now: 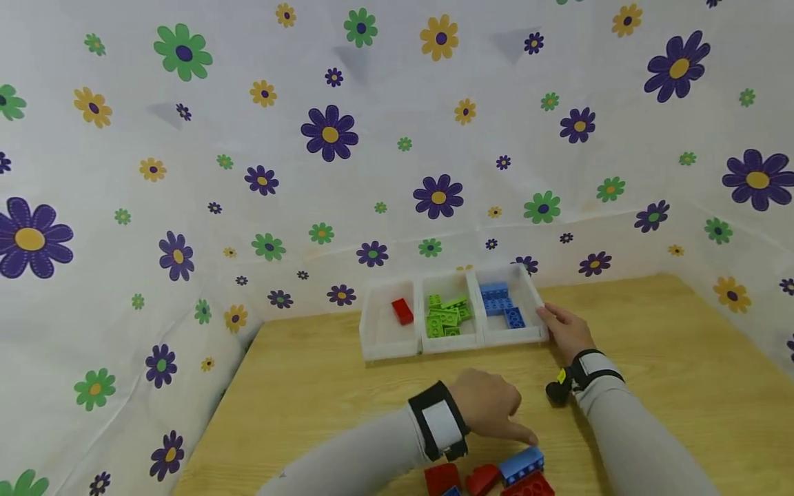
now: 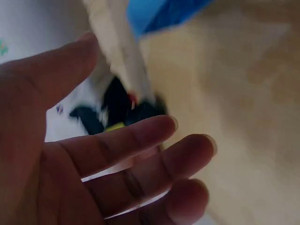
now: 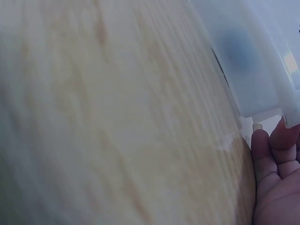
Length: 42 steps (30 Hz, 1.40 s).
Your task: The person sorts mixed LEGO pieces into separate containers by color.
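Note:
Three joined white bins stand by the back wall in the head view. One red brick [image 1: 402, 311] lies in the left bin [image 1: 387, 344], several lime-green bricks [image 1: 444, 317] in the middle one, several blue bricks [image 1: 496, 301] in the right bin [image 1: 517, 336]. My right hand [image 1: 567, 334] holds the right bin's outer end at the front corner; its fingers [image 3: 262, 145] meet the wall below the rim. My left hand [image 1: 486, 403] hovers above the table with loosely bent fingers and nothing in its grasp. Just below its extended digit lies a loose blue brick [image 1: 521, 465].
Red bricks [image 1: 442, 477] lie around the loose blue brick at the table's near edge, partly cut off by the frame. A flower-patterned white sheet [image 1: 372, 172] hangs behind and at both sides. Wooden table surface [image 1: 322, 386] lies left of the forearms.

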Available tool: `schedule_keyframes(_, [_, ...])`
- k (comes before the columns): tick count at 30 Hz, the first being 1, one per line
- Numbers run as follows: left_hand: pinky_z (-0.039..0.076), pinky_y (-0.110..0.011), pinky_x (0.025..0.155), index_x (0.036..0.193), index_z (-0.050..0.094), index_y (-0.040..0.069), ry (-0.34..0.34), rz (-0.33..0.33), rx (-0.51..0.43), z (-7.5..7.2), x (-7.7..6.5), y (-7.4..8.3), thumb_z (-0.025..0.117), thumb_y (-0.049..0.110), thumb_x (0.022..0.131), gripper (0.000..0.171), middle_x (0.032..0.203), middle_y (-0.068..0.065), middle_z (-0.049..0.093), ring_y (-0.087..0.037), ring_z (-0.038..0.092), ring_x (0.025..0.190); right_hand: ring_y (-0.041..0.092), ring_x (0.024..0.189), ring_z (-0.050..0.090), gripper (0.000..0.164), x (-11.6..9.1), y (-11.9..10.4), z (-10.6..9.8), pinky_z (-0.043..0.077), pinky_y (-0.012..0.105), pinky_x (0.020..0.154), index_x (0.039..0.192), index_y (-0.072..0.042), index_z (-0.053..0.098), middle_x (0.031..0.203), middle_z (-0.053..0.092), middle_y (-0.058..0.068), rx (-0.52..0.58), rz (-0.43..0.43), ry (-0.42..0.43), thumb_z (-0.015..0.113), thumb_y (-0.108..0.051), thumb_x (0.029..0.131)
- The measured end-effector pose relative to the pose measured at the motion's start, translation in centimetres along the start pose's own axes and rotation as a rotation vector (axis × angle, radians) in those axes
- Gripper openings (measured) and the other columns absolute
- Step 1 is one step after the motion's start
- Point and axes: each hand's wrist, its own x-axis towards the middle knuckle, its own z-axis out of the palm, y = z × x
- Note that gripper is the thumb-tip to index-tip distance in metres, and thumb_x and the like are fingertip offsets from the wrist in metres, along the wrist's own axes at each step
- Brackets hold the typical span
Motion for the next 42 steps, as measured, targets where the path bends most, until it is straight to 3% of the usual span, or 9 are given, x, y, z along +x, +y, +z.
schedule_keyframes(2, [0.036, -0.026, 0.038, 0.061, 0.056, 0.030, -0.039, 0.022, 0.051, 1.1, 0.2, 1.4, 0.045, 0.071, 0.072, 0.044, 0.048, 0.015, 0.048, -0.004, 0.044, 0.041, 0.031, 0.123, 0.032, 0.078, -0.1, 0.5, 0.1, 0.028, 0.047, 0.096, 0.136, -0.016, 0.035, 0.137, 0.033, 0.011, 0.019, 0.005, 0.013, 0.048, -0.064, 0.076])
schedule_keyframes(8, [0.031, -0.022, 0.038, 0.058, 0.053, 0.026, -0.154, 0.087, -0.026, 2.5, 0.7, 3.0, 0.054, 0.049, 0.081, 0.033, 0.047, 0.013, 0.041, -0.003, 0.037, 0.040, 0.030, 0.123, 0.032, 0.078, -0.6, 1.5, 0.7, 0.028, 0.046, 0.096, 0.136, -0.015, 0.035, 0.138, 0.033, 0.012, 0.044, 0.021, 0.007, 0.049, -0.062, 0.077])
schedule_keyframes(11, [0.028, -0.022, 0.038, 0.061, 0.050, 0.023, -0.140, 0.116, -0.055, 2.5, 1.1, 3.0, 0.057, 0.041, 0.080, 0.027, 0.050, 0.011, 0.038, -0.005, 0.033, 0.042, 0.030, 0.123, 0.033, 0.078, -0.4, 1.2, 0.8, 0.029, 0.046, 0.095, 0.136, -0.015, 0.036, 0.137, 0.034, 0.012, 0.025, 0.007, 0.017, 0.048, -0.064, 0.076])
schedule_keyframes(17, [0.029, -0.020, 0.038, 0.064, 0.049, 0.022, -0.016, 0.119, -0.095, 2.1, 1.9, 1.6, 0.064, 0.039, 0.073, 0.024, 0.052, 0.012, 0.040, -0.003, 0.034, 0.042, 0.029, 0.121, 0.035, 0.076, 0.2, 0.1, 0.8, 0.030, 0.044, 0.095, 0.134, -0.014, 0.039, 0.135, 0.037, 0.013, 0.036, -0.029, 0.038, 0.050, -0.062, 0.076])
schedule_keyframes(24, [0.040, -0.020, 0.039, 0.090, 0.043, 0.020, 0.040, 0.014, -0.451, -0.5, 2.9, -1.3, 0.067, 0.026, 0.075, 0.029, 0.063, 0.006, 0.052, -0.005, 0.049, 0.044, 0.028, 0.116, 0.040, 0.074, 0.3, -0.3, 0.6, 0.033, 0.043, 0.094, 0.134, -0.014, 0.040, 0.132, 0.040, 0.014, 0.064, -0.024, 0.034, 0.052, -0.059, 0.077])
schedule_keyframes(27, [0.044, -0.023, 0.041, 0.110, 0.044, 0.023, 0.027, -0.041, -0.493, -1.8, 3.9, -2.6, 0.064, 0.028, 0.078, 0.038, 0.069, 0.005, 0.055, -0.008, 0.053, 0.047, 0.028, 0.114, 0.042, 0.074, 0.3, -0.3, 0.4, 0.035, 0.043, 0.092, 0.134, -0.014, 0.039, 0.131, 0.042, 0.014, 0.055, -0.023, 0.021, 0.051, -0.060, 0.077])
schedule_keyframes(31, [0.037, -0.022, 0.043, 0.094, 0.058, 0.021, 0.128, -0.066, -0.284, -3.0, 6.1, -4.0, 0.050, 0.043, 0.083, 0.026, 0.061, 0.007, 0.051, -0.006, 0.047, 0.048, 0.028, 0.113, 0.043, 0.074, 0.2, -0.2, 0.3, 0.036, 0.043, 0.091, 0.134, -0.015, 0.040, 0.130, 0.042, 0.014, 0.057, -0.025, 0.020, 0.051, -0.061, 0.077])
schedule_keyframes(34, [0.034, -0.025, 0.042, 0.077, 0.053, 0.020, 0.261, -0.110, -0.124, -3.0, 8.0, -4.7, 0.042, 0.045, 0.084, 0.028, 0.058, 0.007, 0.047, -0.009, 0.044, 0.049, 0.028, 0.115, 0.041, 0.073, 0.1, -0.1, 0.2, 0.035, 0.043, 0.092, 0.134, -0.013, 0.040, 0.132, 0.040, 0.014, 0.074, -0.029, 0.023, 0.052, -0.058, 0.078])
schedule_keyframes(42, [0.039, -0.039, 0.078, 0.097, 0.053, 0.030, 0.477, -0.059, 0.219, -0.8, 11.8, -6.4, 0.058, 0.028, 0.084, 0.014, 0.098, 0.012, 0.052, -0.014, 0.046, 0.096, 0.026, 0.113, 0.042, 0.074, 0.1, 0.2, 0.1, 0.036, 0.040, 0.091, 0.132, -0.011, 0.042, 0.131, 0.041, 0.013, 0.077, -0.052, 0.045, 0.054, -0.058, 0.076])
